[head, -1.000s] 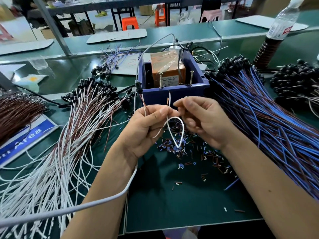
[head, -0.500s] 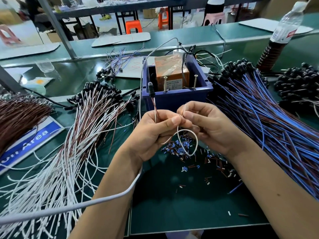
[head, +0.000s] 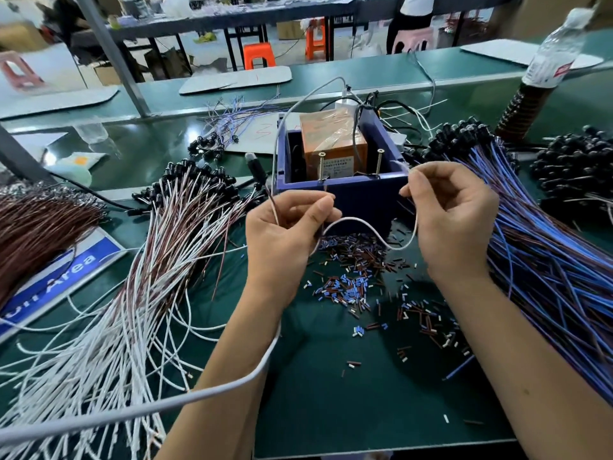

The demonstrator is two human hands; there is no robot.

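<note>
My left hand (head: 285, 234) pinches a brown and white wire pair whose black plug (head: 255, 169) sticks up to the left of a blue box (head: 361, 194). My right hand (head: 454, 214) pinches the far end of the white wire (head: 368, 229), which sags in a curve between both hands. The blue box holds an orange block (head: 333, 144) and two upright screws (head: 321, 166) at its front rim. Both hands hover in front of the box, above a heap of cut insulation bits (head: 351, 270).
A fan of white and brown wires (head: 132, 293) covers the left of the green mat (head: 331, 393). Blue and brown wires (head: 547, 260) lie on the right. Dark brown wires (head: 36, 224) sit far left. A water bottle (head: 544, 68) stands back right. A grey cable (head: 166, 406) crosses my left forearm.
My hands have moved apart: the right hand pulled the white wire end to the right, so the small loop opened into a wide sagging curve. The view shifted slightly.
</note>
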